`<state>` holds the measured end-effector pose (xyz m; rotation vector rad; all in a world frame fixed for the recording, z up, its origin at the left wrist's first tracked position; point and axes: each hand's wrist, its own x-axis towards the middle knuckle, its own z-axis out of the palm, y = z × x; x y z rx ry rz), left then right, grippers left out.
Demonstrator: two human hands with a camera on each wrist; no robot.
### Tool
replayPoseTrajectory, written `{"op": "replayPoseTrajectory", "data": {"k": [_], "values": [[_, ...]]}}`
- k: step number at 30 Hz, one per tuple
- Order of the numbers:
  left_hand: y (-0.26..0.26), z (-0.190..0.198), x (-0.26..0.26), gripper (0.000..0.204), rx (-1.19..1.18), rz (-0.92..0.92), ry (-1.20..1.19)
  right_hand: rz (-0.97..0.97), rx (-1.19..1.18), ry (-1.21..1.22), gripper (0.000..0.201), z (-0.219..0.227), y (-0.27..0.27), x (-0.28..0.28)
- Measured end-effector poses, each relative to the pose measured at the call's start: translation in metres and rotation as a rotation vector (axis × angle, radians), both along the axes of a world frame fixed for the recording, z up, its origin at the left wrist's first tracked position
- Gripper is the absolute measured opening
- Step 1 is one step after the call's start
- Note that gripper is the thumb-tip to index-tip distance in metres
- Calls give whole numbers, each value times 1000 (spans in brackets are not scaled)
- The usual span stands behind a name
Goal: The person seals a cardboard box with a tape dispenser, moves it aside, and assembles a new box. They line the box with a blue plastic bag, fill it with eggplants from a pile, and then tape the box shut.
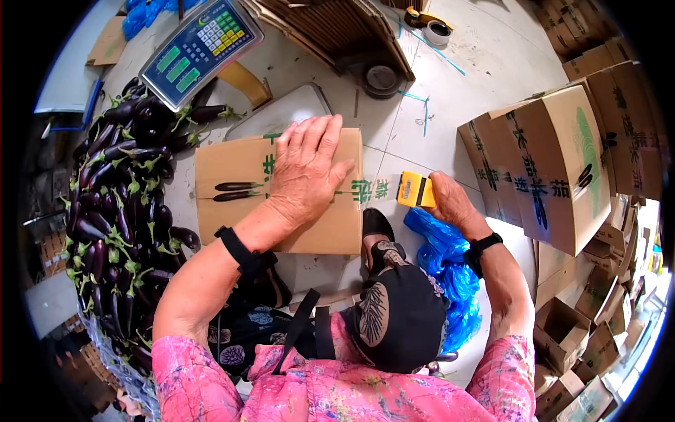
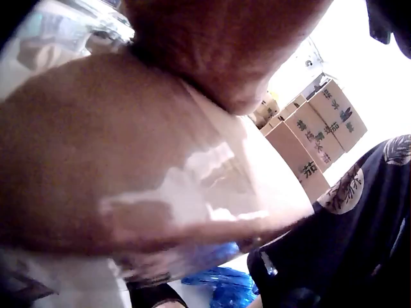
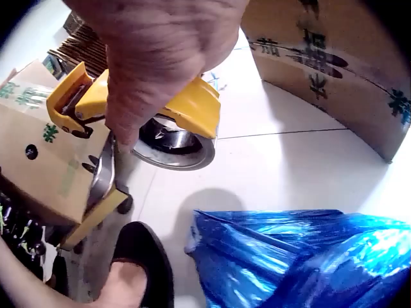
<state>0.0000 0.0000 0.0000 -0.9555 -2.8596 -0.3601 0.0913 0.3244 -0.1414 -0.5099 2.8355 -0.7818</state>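
Observation:
A closed cardboard box (image 1: 232,158) with green print and an eggplant picture sits in front of me on the scale's platform (image 1: 288,109). My left hand (image 1: 309,165) rests on its top with the fingers extended; the left wrist view shows this hand (image 2: 212,51) close over the shiny taped box surface (image 2: 96,160). Right of the box, my right hand (image 1: 451,202) grips a yellow tape dispenser (image 1: 415,190). Clear tape runs along the box's middle seam towards the dispenser. In the right wrist view the dispenser (image 3: 196,109) carries a large tape roll (image 3: 186,157).
A heap of eggplants (image 1: 119,211) lies on the left, below the scale's display (image 1: 200,49). Blue plastic (image 1: 450,267) lies beside my right forearm. Printed boxes (image 1: 541,162) stand at the right, and flattened cardboard (image 1: 316,28) stands at the back.

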Motion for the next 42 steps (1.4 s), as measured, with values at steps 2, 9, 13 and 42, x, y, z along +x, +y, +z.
{"op": "replayPoseTrajectory", "data": {"k": [2,9,13,42], "values": [[-11,8,-3,66,-12,-3,16,21,69,20,41,-14,1,2],[11,1,-1,64,29,3,7,-86,375,-69,29,11,-7,9],[11,1,-2,64,31,-3,31,-89,462,-57,28,5,-45,-9],[-86,-8,-61,50,114,499,-223,-70,491,-324,24,-8,-86,7]]}}
